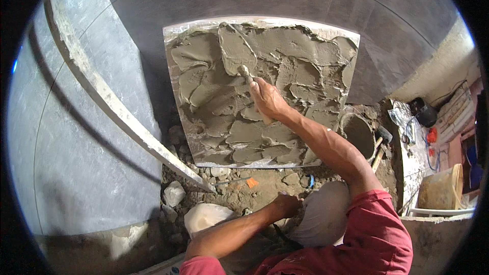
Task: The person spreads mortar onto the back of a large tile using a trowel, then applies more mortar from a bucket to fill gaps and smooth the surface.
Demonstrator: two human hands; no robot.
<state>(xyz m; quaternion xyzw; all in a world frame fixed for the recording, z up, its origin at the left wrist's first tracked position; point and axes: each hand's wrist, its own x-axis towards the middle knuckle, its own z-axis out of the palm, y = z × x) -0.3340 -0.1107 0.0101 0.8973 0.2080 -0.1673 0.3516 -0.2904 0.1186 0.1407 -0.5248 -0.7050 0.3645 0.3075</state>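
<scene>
A large square tile (172, 31) leans against the dark tiled wall, its face thickly coated with wet grey-brown mortar (219, 117) in uneven ridges. My right hand (267, 99) is closed around the handle of a trowel (236, 53). The mortar-smeared blade lies flat against the coating, toward the tile's upper left. Close to my knees, below the tile's lower edge, my left hand (288, 205) is closed. What it holds, if anything, is hidden.
A long pale straightedge (122, 114) slants down along the left tiled wall. Rubble (174, 193) covers the ground below the tile. To the right stand a round bucket (358, 133) and a hammer (378, 143). A stained yellowish bucket (439, 188) sits farther right.
</scene>
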